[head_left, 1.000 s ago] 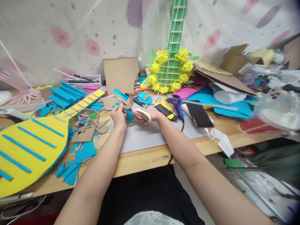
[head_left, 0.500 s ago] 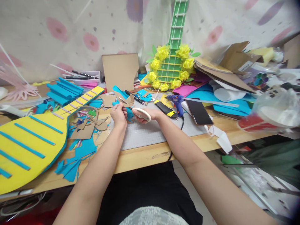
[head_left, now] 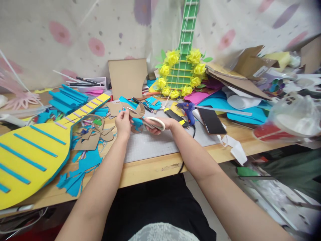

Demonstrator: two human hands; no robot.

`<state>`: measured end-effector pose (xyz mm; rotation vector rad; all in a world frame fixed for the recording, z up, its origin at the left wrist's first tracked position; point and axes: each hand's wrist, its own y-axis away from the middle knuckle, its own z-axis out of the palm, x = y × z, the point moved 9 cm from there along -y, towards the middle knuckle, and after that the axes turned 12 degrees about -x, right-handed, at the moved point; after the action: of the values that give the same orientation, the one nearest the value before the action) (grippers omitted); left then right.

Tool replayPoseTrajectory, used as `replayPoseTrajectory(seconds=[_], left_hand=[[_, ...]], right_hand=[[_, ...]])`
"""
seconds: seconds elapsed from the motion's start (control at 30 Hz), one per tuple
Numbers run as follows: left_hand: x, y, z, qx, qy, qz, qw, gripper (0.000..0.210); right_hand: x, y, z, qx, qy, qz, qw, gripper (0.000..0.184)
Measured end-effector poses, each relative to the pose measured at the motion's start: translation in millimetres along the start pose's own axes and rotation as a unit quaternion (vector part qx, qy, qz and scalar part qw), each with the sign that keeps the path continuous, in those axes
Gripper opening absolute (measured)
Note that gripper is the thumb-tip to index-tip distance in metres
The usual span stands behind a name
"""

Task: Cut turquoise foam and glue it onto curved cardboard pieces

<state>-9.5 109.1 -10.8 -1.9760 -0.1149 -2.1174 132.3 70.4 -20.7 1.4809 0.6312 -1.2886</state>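
"What does the view from your head show in your left hand?"

"My left hand [head_left: 123,124] pinches a curved brown cardboard piece [head_left: 138,112] by its near left end, thumb and fingertips nearly together. The piece is raised over the grey cutting mat [head_left: 150,145], midway between my two hands."

"And your right?"

"My right hand [head_left: 167,123] is curled around the white handles of a pair of scissors [head_left: 162,125], its fingers wrapped close about them. The scissors point left, toward the cardboard; I cannot tell how far the blades are parted."

"What lies around you on the bench?"

"Beyond my right wrist, a black-and-yellow cutter [head_left: 175,116] and a blue glue gun [head_left: 188,112] lie side by side, with a dark-screened phone [head_left: 212,121] to their right. On my left, a yellow guitar shape [head_left: 37,134] with blue strips lies beside blue scraps [head_left: 87,161] and cardboard offcuts [head_left: 89,141]."

"And at the back?"

"A green guitar shape [head_left: 185,48], ringed with yellow paper flowers [head_left: 173,57], stands against the patterned curtain [head_left: 120,20]. To its left, a plain cardboard sheet [head_left: 127,78] stands upright."
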Motion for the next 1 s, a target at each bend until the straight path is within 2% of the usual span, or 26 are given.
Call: replayPoseTrajectory(seconds=[0.17,0.37,0.6,0.8,1.0], left_hand=[[5,-2,-4.3,-0.008,-0.052,0.046,0.998,0.027],[1,2,5.1,-0.035,0.047,-0.022,0.998,0.024],[3,13,6.8,0.013,0.107,-0.015,0.994,0.021],[1,21,6.3,0.061,0.091,-0.03,0.994,0.022],[0,24,6.6,0.075,0.072,-0.036,0.994,0.02]], right_hand=[[4,0,0,-0.009,0.005,0.012,1.0,0.05],[1,2,-2,0.003,0.018,0.012,1.0,0.05],[-3,4,-2,-0.004,0.044,-0.007,0.999,0.052],[6,0,0,-0.044,0.009,-0.001,0.999,0.056],[10,0,4,-0.055,-0.021,0.021,0.998,0.057]])
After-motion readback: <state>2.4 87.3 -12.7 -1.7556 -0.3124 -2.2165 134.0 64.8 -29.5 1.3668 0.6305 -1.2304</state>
